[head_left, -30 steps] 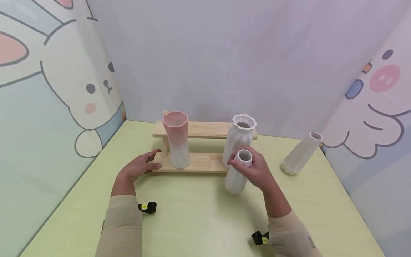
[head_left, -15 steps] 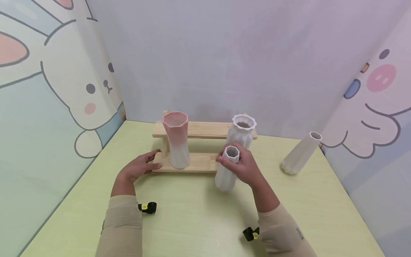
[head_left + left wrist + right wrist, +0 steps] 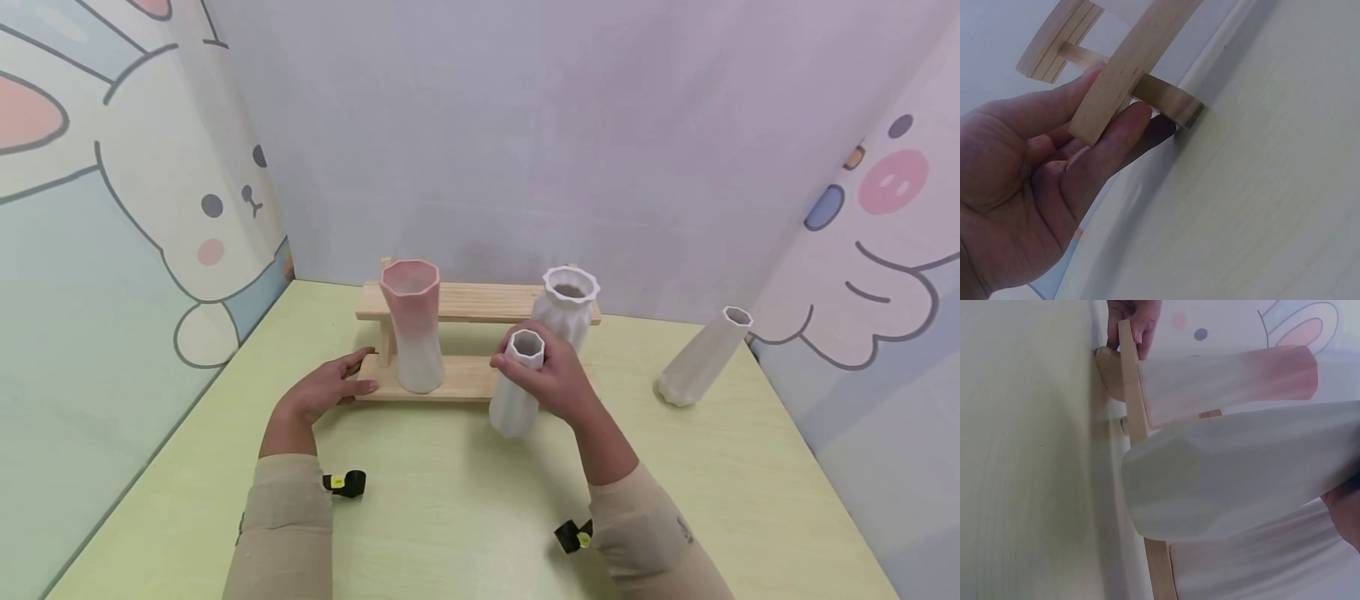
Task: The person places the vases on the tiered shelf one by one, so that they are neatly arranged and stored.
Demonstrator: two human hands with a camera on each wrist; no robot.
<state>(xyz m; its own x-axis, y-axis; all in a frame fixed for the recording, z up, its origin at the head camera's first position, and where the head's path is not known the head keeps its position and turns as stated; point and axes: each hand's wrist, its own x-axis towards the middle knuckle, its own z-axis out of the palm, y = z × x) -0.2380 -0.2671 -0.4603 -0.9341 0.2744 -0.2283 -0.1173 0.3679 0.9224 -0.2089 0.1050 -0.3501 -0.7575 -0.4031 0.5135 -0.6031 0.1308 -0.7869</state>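
Observation:
My right hand (image 3: 551, 375) grips a slim white vase (image 3: 514, 408) near its mouth, upright, in front of the wooden two-tier shelf (image 3: 472, 379). In the right wrist view, this white vase (image 3: 1229, 475) overlaps the lower board's edge. My left hand (image 3: 324, 392) pinches the left end of that lower board (image 3: 1122, 81) between thumb and fingers. On the board's left side stands a pink-and-white vase (image 3: 417, 333). A wider white vase (image 3: 564, 312) with a scalloped rim stands at its right side, partly hidden behind my right hand.
Another slim white vase (image 3: 705, 358) stands on the pale yellow-green table (image 3: 442, 500) to the right. Walls with cartoon animals rise at the left and right, a plain one at the back. Small black cameras (image 3: 348, 483) stick out from both sleeves.
My right hand has carried the slim white vase leftward and slightly back, to in front of the shelf between the two standing vases. The left hand keeps its place on the board.

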